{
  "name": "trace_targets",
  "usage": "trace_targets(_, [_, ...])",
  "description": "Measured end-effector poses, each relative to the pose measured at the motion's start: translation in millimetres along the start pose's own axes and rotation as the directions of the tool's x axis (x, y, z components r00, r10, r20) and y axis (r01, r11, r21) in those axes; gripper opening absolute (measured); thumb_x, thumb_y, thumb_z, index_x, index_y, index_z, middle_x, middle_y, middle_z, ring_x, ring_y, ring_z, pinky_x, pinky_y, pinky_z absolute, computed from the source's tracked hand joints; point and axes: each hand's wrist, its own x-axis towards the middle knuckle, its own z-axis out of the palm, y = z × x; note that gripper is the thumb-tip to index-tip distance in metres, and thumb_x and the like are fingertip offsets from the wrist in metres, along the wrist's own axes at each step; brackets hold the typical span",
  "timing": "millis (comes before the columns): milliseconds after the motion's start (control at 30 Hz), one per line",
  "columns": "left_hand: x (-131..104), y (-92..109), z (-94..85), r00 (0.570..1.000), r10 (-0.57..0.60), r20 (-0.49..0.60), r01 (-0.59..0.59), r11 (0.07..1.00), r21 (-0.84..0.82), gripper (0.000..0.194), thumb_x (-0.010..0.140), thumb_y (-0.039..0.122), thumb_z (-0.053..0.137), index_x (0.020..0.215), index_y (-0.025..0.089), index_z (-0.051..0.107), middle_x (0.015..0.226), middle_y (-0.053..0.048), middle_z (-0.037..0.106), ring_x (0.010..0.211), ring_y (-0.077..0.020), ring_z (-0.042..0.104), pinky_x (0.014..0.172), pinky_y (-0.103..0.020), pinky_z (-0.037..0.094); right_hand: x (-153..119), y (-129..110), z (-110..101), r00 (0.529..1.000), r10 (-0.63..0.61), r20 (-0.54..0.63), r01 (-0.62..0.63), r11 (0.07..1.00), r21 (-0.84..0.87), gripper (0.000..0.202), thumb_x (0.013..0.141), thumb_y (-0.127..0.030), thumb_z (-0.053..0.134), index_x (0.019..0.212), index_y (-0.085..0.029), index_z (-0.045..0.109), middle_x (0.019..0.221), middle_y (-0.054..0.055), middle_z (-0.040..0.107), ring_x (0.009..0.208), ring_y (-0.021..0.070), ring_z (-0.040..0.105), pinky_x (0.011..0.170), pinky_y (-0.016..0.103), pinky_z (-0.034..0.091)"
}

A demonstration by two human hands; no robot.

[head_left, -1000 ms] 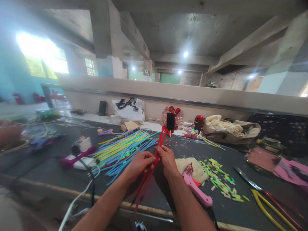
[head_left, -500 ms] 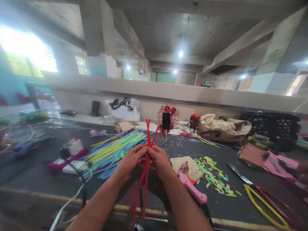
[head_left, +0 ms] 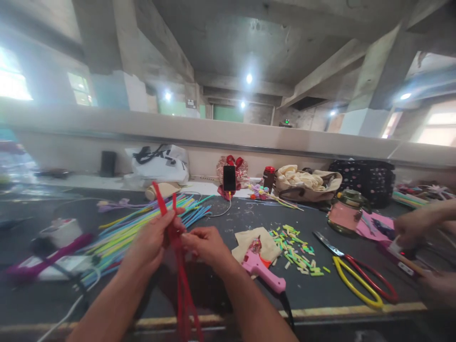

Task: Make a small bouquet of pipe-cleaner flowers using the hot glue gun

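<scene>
My left hand [head_left: 151, 240] is closed around a few red pipe cleaners [head_left: 182, 285], which cross near its fingertips. Their short ends stick up past the fingers, and the long ends hang down toward the table's front edge. From the other side my right hand [head_left: 208, 244] pinches at the same crossing, its thumb and fingertips pressed together; the exact spot between the tips is blurred. Behind my left hand lies a spread bundle of blue, yellow and green pipe cleaners [head_left: 142, 228]. Right of my right hand, a pink glue gun [head_left: 265, 274] rests on a beige cloth [head_left: 239, 242].
Cut coloured bits [head_left: 297, 249] lie beyond the glue gun, with large scissors [head_left: 351, 270] to their right. A phone [head_left: 229, 178] stands at the back. A purple-edged power strip [head_left: 64, 259] is at left. Another person's hands [head_left: 420, 221] work at far right.
The view has swung right, so the table things sit further left. My hands have moved left with the red pipe cleaners, and my right hand has drawn slightly lower than the left.
</scene>
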Motion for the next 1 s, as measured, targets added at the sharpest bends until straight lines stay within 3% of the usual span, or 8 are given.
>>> trace_targets(67, [-7, 2, -0.9, 1.000, -0.007, 0.011, 0.007, 1.000, -0.007, 0.017, 0.064, 0.028, 0.061, 0.073, 0.014, 0.058, 0.042, 0.009, 0.046, 0.031, -0.0027, 0.038, 0.030, -0.011, 0.030, 0, -6, -3, 0.996, -0.027, -0.088, 0.029, 0.999, 0.024, 0.024, 0.063, -0.036, 0.062, 0.058, -0.013, 0.060, 0.045, -0.006, 0.049, 0.035, 0.0033, 0.037, 0.036, 0.017, 0.025])
trace_targets(167, [-23, 0, -0.4, 0.981, -0.171, 0.092, 0.165, 0.984, 0.060, 0.019, 0.065, 0.030, 0.060, 0.074, 0.014, 0.058, 0.042, 0.009, 0.043, 0.026, 0.0003, 0.028, 0.025, -0.009, 0.016, -1, -14, -8, 0.978, -0.036, -0.205, 0.055, 0.995, 0.089, 0.024, 0.065, -0.038, 0.060, 0.067, -0.014, 0.061, 0.050, -0.006, 0.051, 0.034, 0.0026, 0.037, 0.034, 0.016, 0.021])
trace_targets(300, [-42, -12, 1.2, 0.939, -0.288, 0.190, 0.283, 0.958, 0.050, 0.022, 0.066, 0.033, 0.060, 0.077, 0.014, 0.058, 0.043, 0.009, 0.044, 0.027, 0.0003, 0.028, 0.026, -0.010, 0.017, -2, -16, -15, 0.961, -0.005, -0.276, 0.057, 0.982, 0.180, 0.034, 0.068, -0.046, 0.055, 0.079, -0.014, 0.061, 0.056, -0.003, 0.053, 0.034, 0.0025, 0.038, 0.031, 0.016, 0.016])
trace_targets(500, [-48, -28, -0.4, 0.923, -0.309, 0.230, 0.300, 0.951, 0.076, 0.020, 0.070, 0.033, 0.057, 0.077, 0.014, 0.057, 0.043, 0.009, 0.045, 0.025, 0.0005, 0.028, 0.025, -0.010, 0.019, -3, -11, -17, 0.965, 0.001, -0.261, 0.057, 0.975, 0.215, 0.036, 0.066, -0.046, 0.058, 0.082, -0.015, 0.061, 0.057, -0.004, 0.052, 0.034, 0.0017, 0.035, 0.031, 0.015, 0.017])
trace_targets(733, [-48, -35, 1.3, 0.913, -0.331, 0.239, 0.310, 0.943, 0.120, 0.022, 0.073, 0.035, 0.052, 0.075, 0.014, 0.057, 0.040, 0.007, 0.049, 0.022, -0.0014, 0.034, 0.023, -0.010, 0.023, -4, -7, -13, 0.984, 0.013, -0.179, 0.019, 0.984, 0.177, 0.024, 0.052, -0.033, 0.071, 0.061, -0.012, 0.064, 0.035, -0.009, 0.040, 0.031, 0.0023, 0.028, 0.032, 0.016, 0.017])
trace_targets(867, [-51, -35, 1.2, 0.843, -0.437, 0.313, 0.414, 0.899, 0.143, 0.030, 0.075, 0.040, 0.047, 0.076, 0.012, 0.058, 0.042, 0.002, 0.056, 0.025, -0.0061, 0.045, 0.025, -0.013, 0.029, -2, -6, -18, 0.975, 0.035, -0.217, 0.010, 0.980, 0.201, 0.027, 0.052, -0.033, 0.071, 0.070, -0.014, 0.065, 0.043, -0.008, 0.047, 0.033, 0.0016, 0.030, 0.032, 0.016, 0.017])
trace_targets(1000, [-53, -37, -3.8, 0.776, -0.484, 0.404, 0.472, 0.871, 0.137, 0.032, 0.076, 0.039, 0.046, 0.074, 0.010, 0.061, 0.041, 0.000, 0.057, 0.026, -0.0064, 0.047, 0.025, -0.013, 0.030, -2, -8, -22, 0.974, 0.078, -0.214, -0.027, 0.972, 0.232, 0.035, 0.052, -0.035, 0.071, 0.080, -0.014, 0.065, 0.050, -0.006, 0.052, 0.032, 0.0005, 0.030, 0.032, 0.015, 0.017])
